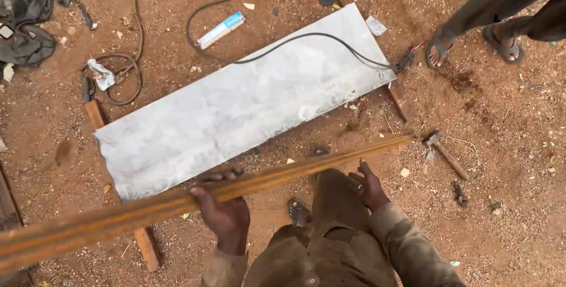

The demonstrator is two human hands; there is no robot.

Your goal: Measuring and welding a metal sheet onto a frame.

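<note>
A long rusty metal bar (306, 166) runs from the lower left corner up to the right, over the near edge of a grey metal sheet (247, 98) lying on the red dirt. My left hand (224, 213) is closed around the bar near its middle. My right hand (368, 184) is just below the bar's right part, fingers spread, apparently not gripping it. My knees and brown trousers show below the hands.
The sheet rests on wooden battens (144, 240). A black cable (306, 39) crosses it to an electrode clamp (405, 60). A hammer (448, 154) lies on the right. Another person's sandalled feet (439, 48) stand at upper right. A white and blue tube (221, 29) and dark cloth (26, 12) lie behind.
</note>
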